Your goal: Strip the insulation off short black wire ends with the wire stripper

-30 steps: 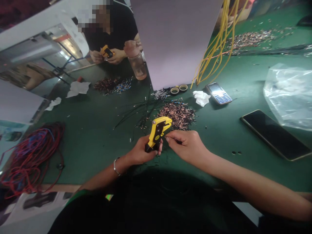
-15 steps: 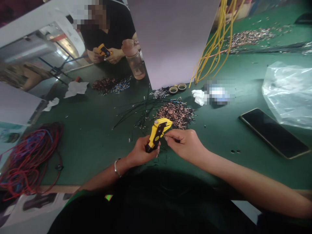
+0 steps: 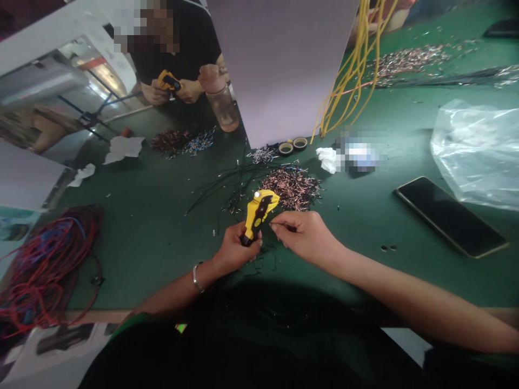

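Note:
My left hand (image 3: 237,247) is wrapped round the handles of a yellow and black wire stripper (image 3: 258,212), whose head points up and to the right. Just right of the tool, my right hand (image 3: 302,229) is closed in a pinch. A short wire (image 3: 272,223) shows faintly at its fingertips, mostly hidden by them; a small gap separates it from the stripper's jaws. Right behind the tool lies a heap of short wires (image 3: 294,186) with bare copper ends. Several long black wires (image 3: 214,182) spread out to its left.
Red and blue cable coils (image 3: 52,259) lie at left, a phone (image 3: 452,216) and plastic bag (image 3: 478,151) at right. Behind the heap are tape rolls (image 3: 286,148) and a pale panel (image 3: 284,70) with yellow cables (image 3: 352,81). Across the table, a person (image 3: 182,54) holds a similar tool beside a bottle (image 3: 221,102).
My right fingertips have drawn slightly away from the stripper's jaws, leaving a gap. The stripper stands a little further left and more upright. The whole view has shifted slightly.

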Demonstrator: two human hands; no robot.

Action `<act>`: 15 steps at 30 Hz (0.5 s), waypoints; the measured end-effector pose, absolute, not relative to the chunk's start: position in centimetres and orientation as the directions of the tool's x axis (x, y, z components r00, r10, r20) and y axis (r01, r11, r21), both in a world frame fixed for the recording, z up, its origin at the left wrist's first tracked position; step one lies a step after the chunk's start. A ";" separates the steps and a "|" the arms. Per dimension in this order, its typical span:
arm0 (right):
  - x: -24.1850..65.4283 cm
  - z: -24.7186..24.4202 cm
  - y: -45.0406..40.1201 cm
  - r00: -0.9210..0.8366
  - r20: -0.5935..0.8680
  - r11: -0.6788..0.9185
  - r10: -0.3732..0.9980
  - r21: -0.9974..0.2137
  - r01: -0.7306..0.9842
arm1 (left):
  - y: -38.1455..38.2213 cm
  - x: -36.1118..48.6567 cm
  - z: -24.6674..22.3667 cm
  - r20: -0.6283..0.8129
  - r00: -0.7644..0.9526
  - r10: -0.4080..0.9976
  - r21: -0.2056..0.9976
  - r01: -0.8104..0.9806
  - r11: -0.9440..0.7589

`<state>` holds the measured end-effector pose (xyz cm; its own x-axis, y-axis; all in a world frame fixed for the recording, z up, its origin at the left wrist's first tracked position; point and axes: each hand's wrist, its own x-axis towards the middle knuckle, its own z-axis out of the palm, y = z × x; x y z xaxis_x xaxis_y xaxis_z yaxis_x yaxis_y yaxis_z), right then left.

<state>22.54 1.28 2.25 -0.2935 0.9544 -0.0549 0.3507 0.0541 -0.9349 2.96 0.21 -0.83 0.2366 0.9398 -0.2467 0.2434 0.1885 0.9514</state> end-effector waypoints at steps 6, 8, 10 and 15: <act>23.1 1.6 2.1 -0.248 -0.055 0.006 0.967 -0.970 0.241 | 1.2 2.2 -0.6 -0.285 0.450 0.846 0.927 -0.096 0.363; 23.3 1.3 2.6 -0.226 -0.060 -0.012 0.972 -0.978 0.206 | 1.5 1.9 -0.4 -0.251 0.535 0.807 0.897 -0.184 0.401; 23.7 1.1 3.0 -0.184 -0.063 -0.031 0.981 -0.985 0.170 | 1.9 1.6 -0.2 -0.217 0.605 0.766 0.869 -0.237 0.434; 24.5 1.1 3.5 -0.168 -0.044 -0.041 0.985 -0.999 0.022 | 2.4 1.4 0.5 -0.211 0.702 0.680 0.790 -0.287 0.541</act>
<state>24.54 3.46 1.14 -0.1679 0.9848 -0.0440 0.0216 -0.0409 -0.9989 1.36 2.39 0.52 0.7017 0.6805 -0.2112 -0.2871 0.5414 0.7903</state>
